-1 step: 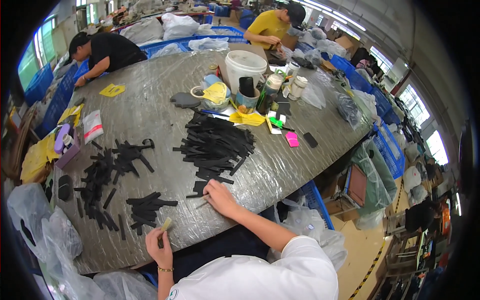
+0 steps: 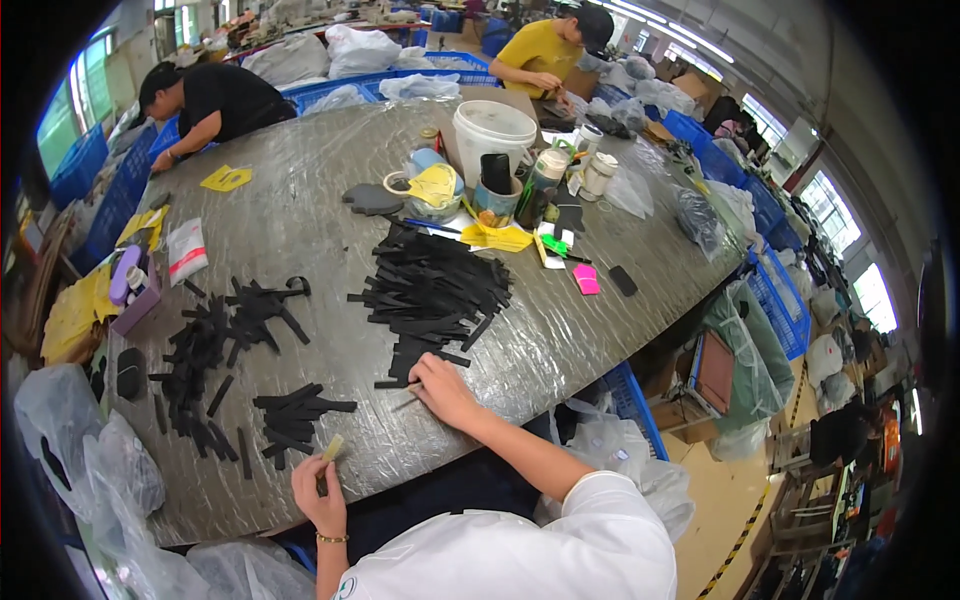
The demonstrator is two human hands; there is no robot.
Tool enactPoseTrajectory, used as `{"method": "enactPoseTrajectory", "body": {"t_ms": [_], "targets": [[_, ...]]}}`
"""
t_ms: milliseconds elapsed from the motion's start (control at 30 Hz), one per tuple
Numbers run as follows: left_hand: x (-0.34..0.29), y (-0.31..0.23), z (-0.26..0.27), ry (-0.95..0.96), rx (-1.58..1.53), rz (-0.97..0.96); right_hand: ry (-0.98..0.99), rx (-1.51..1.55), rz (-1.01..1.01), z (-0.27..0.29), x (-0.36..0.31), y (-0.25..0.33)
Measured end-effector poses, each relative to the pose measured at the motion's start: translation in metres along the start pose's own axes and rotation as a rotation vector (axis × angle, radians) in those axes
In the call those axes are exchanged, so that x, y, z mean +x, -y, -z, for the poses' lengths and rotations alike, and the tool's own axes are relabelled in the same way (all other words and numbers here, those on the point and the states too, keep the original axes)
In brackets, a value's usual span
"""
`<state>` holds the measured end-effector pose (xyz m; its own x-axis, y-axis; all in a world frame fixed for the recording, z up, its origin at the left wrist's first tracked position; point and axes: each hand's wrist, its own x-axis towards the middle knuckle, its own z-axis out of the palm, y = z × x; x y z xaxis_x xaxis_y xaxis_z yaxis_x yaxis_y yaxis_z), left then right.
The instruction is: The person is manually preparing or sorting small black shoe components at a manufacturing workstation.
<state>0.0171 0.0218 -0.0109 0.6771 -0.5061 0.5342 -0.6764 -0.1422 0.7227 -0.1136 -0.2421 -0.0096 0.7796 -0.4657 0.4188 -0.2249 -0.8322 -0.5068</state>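
My left hand [image 2: 320, 494] is closed around a small flat, yellowish, see-through piece [image 2: 334, 447], which sticks up past the fingertips at the table's near edge. Farther right, my right hand [image 2: 442, 388] has its fingers pinched together at the right end of a black strip [image 2: 396, 384]. That strip lies at the near end of a big pile of black strips [image 2: 435, 285]. What is under the right fingertips is partly hidden. Close to my left hand, a smaller bunch of black strips [image 2: 298, 415] rests on the table.
Looser black strips [image 2: 200, 345] spread over the table's left side. Behind the big pile stand a white bucket [image 2: 494, 135], jars and cups. A pink paper piece [image 2: 586, 280] lies right of it. Two people work at the far side. Plastic bags and blue crates line the edges.
My right hand has shifted slightly away from me, toward the big pile, and the black strip by its fingers has moved with it. My left hand stays in place.
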Motion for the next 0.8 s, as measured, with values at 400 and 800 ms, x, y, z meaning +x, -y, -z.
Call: {"method": "enactPoseTrajectory", "body": {"t_ms": [400,800], "targets": [[-0.007,0.004,-0.003,-0.141,0.059,-0.032,0.169,0.125,0.208,-0.046,0.03,0.055],[-0.009,0.01,-0.004,-0.17,0.048,-0.017,0.122,0.041,0.29,-0.078,0.021,0.051]]}}
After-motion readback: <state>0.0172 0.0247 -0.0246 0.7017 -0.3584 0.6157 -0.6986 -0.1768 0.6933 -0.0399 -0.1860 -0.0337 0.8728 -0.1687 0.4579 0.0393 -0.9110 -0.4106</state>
